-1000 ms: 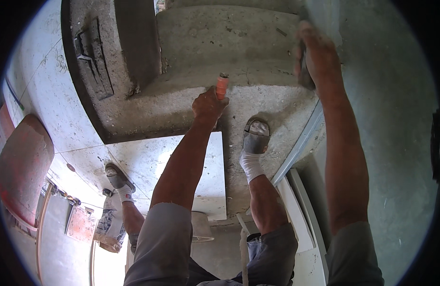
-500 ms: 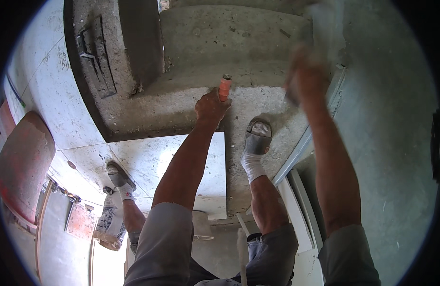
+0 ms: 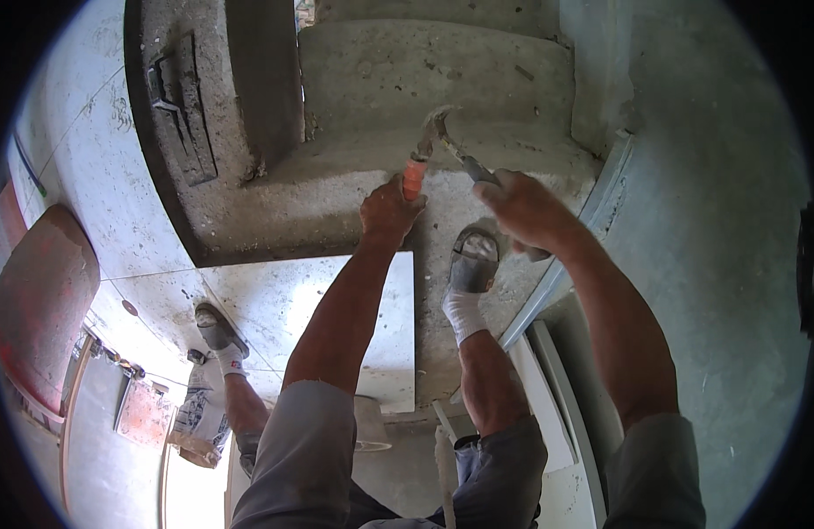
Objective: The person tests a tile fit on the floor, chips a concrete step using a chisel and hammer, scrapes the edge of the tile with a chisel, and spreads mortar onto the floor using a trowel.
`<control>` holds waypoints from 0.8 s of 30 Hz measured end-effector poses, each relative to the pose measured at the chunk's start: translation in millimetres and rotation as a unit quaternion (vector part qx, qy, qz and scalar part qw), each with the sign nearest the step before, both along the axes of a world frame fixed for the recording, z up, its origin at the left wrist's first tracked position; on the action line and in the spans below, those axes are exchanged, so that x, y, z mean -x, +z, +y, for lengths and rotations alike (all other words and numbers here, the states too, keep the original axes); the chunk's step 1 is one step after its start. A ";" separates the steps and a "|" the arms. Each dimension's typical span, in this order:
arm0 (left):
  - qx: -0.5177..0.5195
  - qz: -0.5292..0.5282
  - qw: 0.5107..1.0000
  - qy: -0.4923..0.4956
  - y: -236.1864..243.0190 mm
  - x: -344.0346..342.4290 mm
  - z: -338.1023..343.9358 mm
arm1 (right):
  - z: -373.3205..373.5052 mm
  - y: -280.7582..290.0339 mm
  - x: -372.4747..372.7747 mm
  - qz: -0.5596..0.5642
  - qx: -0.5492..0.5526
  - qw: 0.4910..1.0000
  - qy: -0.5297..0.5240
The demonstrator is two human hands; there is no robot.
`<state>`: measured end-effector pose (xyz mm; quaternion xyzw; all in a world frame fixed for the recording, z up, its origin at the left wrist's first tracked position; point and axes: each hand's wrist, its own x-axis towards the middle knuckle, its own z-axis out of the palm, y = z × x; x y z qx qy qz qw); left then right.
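The orange-sleeved tool (image 3: pixel 412 179) stood over the near edge of the concrete ledge (image 3: pixel 283 204), just beyond the far right corner of the white slab (image 3: pixel 385 353). Its long axis ran almost straight away from the person, the top leaning slightly to the right; the lower end was hidden behind the hand, so its tip could not be made out.

The left hand (image 3: pixel 392 212) was closed around the sleeve, fingers wrapped, with the dark top end left bare above the grip. That end pointed away from the person, toward the head of the hammer (image 3: pixel 435 123). The striking face hung right at the bare end, and whether the two touched could not be told.

The right hand (image 3: pixel 526 212) was closed firmly on the hammer's handle, which slanted from the hand up and leftward to the head, so the handle crossed the tool's axis at an angle. The left hand was the nearer one to the tool; the right hand lay to its right, a little apart, with the hammer bridging the gap.

Farther out, a slippered foot (image 3: pixel 475 260) rested on the concrete near the right hand. A metal strip (image 3: pixel 612 167) ran along the right side, and a long, bent-handled float (image 3: pixel 191 115) lay at the ledge's far left.
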<state>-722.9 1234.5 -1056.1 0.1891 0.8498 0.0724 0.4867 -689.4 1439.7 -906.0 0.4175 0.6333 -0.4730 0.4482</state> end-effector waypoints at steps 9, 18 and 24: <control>-0.006 -0.004 1.000 0.000 -1.0 -1.0 -2.9 | 1.7 -9.4 4.6 0.038 -0.103 0.985 -0.130; -0.001 -0.007 1.000 0.001 -5.8 -4.5 -6.3 | 23.8 -1.6 15.1 0.103 -0.199 0.950 -0.217; -0.037 0.035 0.999 0.017 -7.6 -6.7 -7.9 | 9.2 10.9 16.1 0.015 -0.029 0.999 -0.025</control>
